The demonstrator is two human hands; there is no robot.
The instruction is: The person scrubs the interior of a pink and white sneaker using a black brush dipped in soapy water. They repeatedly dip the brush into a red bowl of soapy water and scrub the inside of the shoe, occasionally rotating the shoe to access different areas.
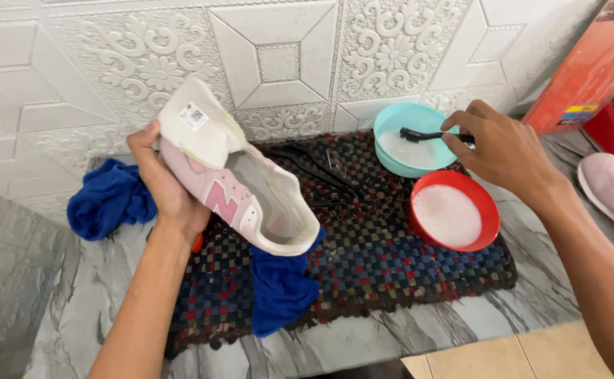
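- Left hand (170,186) clenches the pink sneaker (240,189) at its heel, nine o'clock; light, soft-sided, best held there.
- Right hand (500,151) pinches a black brush (419,135), in the teal bowl (391,158) at one o'clock.

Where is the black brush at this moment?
In the head view, upper right: the right hand holds the black brush over the turquoise bowl, behind the red bowl.

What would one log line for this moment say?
left hand: holds pink shoe | right hand: dips black brush in teal bowl | red bowl: white foam
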